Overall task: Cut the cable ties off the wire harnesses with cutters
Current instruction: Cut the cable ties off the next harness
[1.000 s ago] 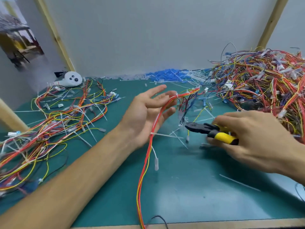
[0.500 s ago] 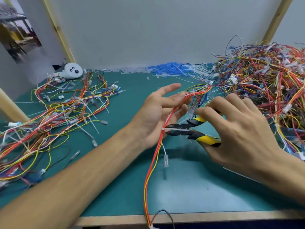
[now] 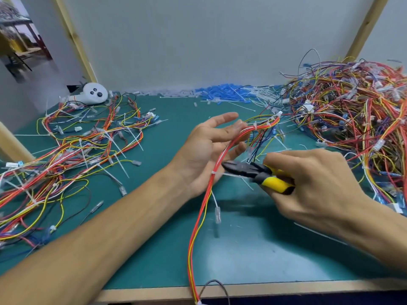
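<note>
a wire harness [image 3: 217,164] is laid across the left hand [image 3: 204,150], whose fingers are spread apart. cutters [image 3: 248,170] are gripped by the curled fingers of the right hand [image 3: 315,186], just beside the cable tie [image 3: 213,172].

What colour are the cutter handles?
Yellow and black, on the cutters gripped by the right hand. Head view shows it best.

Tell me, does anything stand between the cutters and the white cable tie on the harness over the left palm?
Nothing visible does. The cutters, gripped by the right hand, have their tip just right of the cable tie, whose tail runs toward them. The open left hand lies under the harness, not between.
</note>
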Tool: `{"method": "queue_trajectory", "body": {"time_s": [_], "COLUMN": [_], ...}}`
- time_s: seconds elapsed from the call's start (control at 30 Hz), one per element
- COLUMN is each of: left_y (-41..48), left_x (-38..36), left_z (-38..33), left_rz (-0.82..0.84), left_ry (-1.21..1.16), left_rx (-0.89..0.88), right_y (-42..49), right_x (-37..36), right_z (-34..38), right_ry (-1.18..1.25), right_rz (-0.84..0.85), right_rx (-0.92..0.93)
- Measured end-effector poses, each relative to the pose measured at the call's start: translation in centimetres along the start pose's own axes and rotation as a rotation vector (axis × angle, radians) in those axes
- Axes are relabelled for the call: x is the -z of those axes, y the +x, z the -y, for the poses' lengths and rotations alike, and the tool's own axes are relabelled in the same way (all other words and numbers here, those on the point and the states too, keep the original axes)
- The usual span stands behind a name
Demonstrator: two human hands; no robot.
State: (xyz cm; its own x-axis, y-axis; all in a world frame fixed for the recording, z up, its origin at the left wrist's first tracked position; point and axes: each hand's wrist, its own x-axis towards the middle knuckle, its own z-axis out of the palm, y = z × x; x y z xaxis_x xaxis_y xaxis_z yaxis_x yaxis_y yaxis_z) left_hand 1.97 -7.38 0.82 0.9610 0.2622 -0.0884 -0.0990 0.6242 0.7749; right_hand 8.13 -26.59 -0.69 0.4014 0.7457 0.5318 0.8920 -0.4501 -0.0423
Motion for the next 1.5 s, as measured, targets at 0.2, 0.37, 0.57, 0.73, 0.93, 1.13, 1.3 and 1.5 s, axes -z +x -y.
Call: {"method": "queue_trajectory", "body": {"time_s": [0.2, 0.37, 0.57, 0.73, 0.93, 1.13, 1.3, 1.5], "left_y": [0.0, -0.2, -0.1, -0.1, -0.3, -0.3, -0.3, -0.3], "left_x": [0.2, -0.1, 0.0, 0.0, 0.0, -0.1, -0.1, -0.1], "left_z": [-0.2, 0.0, -0.1, 0.1, 0.1, 0.0, 0.0, 0.1], "left_rz": [0.002, 0.014, 0.008, 0.008, 0.012, -0.006, -0.014, -0.013], "left_ry": [0.03, 0.036, 0.028, 0.048, 0.044, 0.041, 0.036, 0.058], "left_rx": [-0.019, -0.015, -0.009, -0.009, -0.007, -0.01, -0.002, -0.005], "right_y": [0.3, 0.3, 0.3, 0.1, 0.0, 0.3, 0.0, 0.4], "right_x": [1.4, 0.6, -0.3, -0.7, -0.8, -0.2, 0.8, 0.7], "right_z": [-2.0, -2.5, -1.0, -0.2, -0.2, -0.4, -0.1, -0.1], "right_ry": [-0.045, -0.169, -0.17, -0.191, -0.181, -0.17, -0.115, -0.21], "right_rz": [0.007, -0.075, -0.121, -0.111, -0.068, -0.061, -0.057, -0.095], "right_rx": [0.059, 0.143, 0.161, 0.111, 0.115, 0.103, 0.096, 0.088]}}
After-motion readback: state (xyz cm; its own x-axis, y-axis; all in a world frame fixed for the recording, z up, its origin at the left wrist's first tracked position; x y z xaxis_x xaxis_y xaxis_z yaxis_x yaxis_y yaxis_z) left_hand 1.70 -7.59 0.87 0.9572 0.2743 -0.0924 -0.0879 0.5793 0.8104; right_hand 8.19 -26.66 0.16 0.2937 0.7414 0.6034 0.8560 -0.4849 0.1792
